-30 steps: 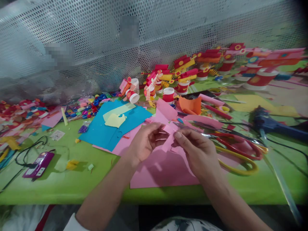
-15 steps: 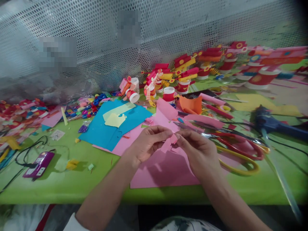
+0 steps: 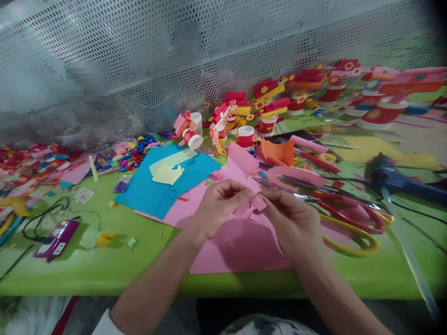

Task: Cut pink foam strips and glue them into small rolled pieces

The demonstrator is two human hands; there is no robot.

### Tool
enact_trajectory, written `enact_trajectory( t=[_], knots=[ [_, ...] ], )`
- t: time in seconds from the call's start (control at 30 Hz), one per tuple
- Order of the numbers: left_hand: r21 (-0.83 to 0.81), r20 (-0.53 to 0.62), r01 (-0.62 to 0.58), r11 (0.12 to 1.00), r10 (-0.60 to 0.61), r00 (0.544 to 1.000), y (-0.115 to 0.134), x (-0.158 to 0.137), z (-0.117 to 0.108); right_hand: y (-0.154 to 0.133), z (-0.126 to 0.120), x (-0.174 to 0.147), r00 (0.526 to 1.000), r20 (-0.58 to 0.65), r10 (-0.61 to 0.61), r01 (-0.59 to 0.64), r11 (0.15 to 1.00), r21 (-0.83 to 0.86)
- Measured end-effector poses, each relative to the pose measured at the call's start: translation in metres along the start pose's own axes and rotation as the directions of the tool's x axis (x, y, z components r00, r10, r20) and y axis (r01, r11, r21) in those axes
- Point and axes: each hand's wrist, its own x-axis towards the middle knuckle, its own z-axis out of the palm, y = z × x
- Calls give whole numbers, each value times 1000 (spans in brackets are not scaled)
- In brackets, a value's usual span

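Between both hands is a small strip of pink paper [image 3: 259,203], pinched from either side. My left hand [image 3: 223,204] closes its thumb and fingers on the strip's left part. From the right, my right hand [image 3: 293,216] grips the other end between thumb and forefinger. Some of the strip is hidden by the fingertips. Beneath the hands lies a large pink sheet [image 3: 240,256], partly in their shadow. Just right of my right hand rest scissors with red handles [image 3: 366,218] and scissors with yellow handles [image 3: 370,246].
A blue sheet [image 3: 139,190] with pale yellow scraps [image 3: 167,174] lies left. Further left is a purple power strip [image 3: 57,239] with black cables. A blue glue gun [image 3: 394,179] with a clear glue stick lies right. Paper-cup models [image 3: 267,124] line the perforated metal panel [image 3: 139,70].
The pink strip has turned slightly, so more of its flat face shows between the fingers. Both hands have shifted a little to the right and keep their pinch.
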Motion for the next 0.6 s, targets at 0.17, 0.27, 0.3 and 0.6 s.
enact_trajectory(
  t=[0.17, 0.27, 0.3, 0.6],
  knots=[
    [132, -13, -83, 988, 85, 996, -2, -3, 3, 4, -2, 1, 1000, 14, -17, 17, 999, -38],
    [185, -19, -131, 974, 136, 990, -3, -6, 5, 8, -3, 1, 999, 42, -16, 17, 1000, -24],
    [206, -19, -141, 968, 148, 989, -3, -7, 6, 9, -3, 0, 999, 46, -4, 4, 1000, -3],
    [360, -19, -267, 894, 293, 956, -2, -12, 10, 15, -3, -3, 997, 62, 56, -66, 981, 181]
  ],
)
